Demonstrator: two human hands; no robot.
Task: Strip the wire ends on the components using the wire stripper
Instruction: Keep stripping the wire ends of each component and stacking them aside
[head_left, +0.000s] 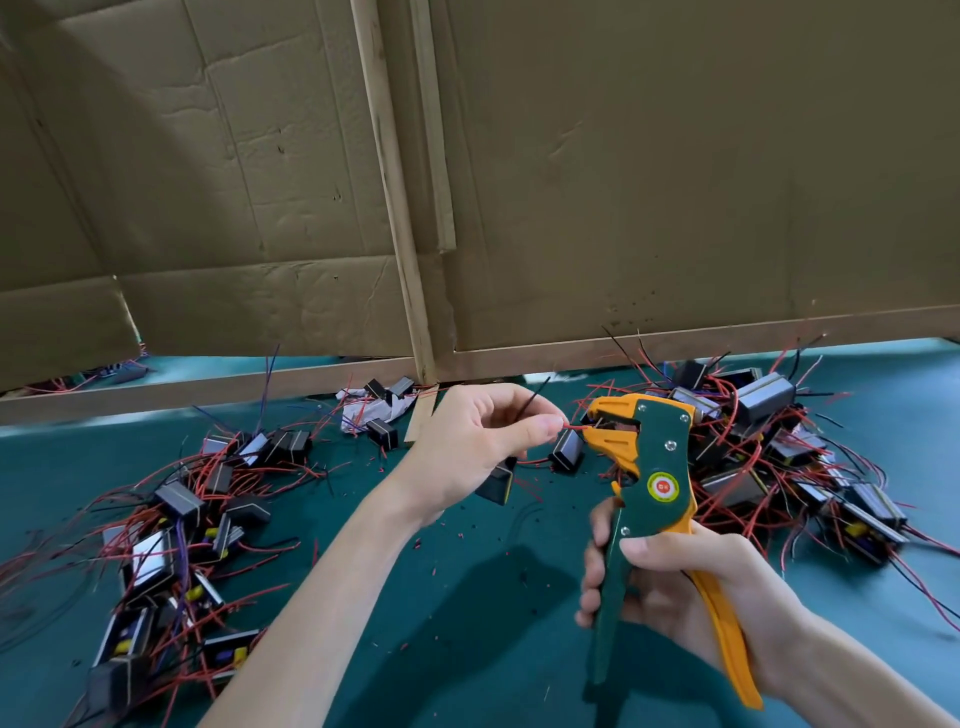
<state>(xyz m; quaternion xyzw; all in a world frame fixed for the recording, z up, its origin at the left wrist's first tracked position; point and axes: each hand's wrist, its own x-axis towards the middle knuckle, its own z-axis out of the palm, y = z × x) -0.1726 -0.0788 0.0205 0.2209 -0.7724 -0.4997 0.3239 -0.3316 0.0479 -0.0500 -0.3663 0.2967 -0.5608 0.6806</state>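
My left hand pinches the red wire near its end, with the component just under my palm, above the surface. My right hand grips the stripper by its handles. The stripper stands nearly upright, mouth facing left. The wire lies level, tip pointing right into that mouth. If the tip sits too shallow or slips from my pinch, the squeeze could miss or nick the strands.
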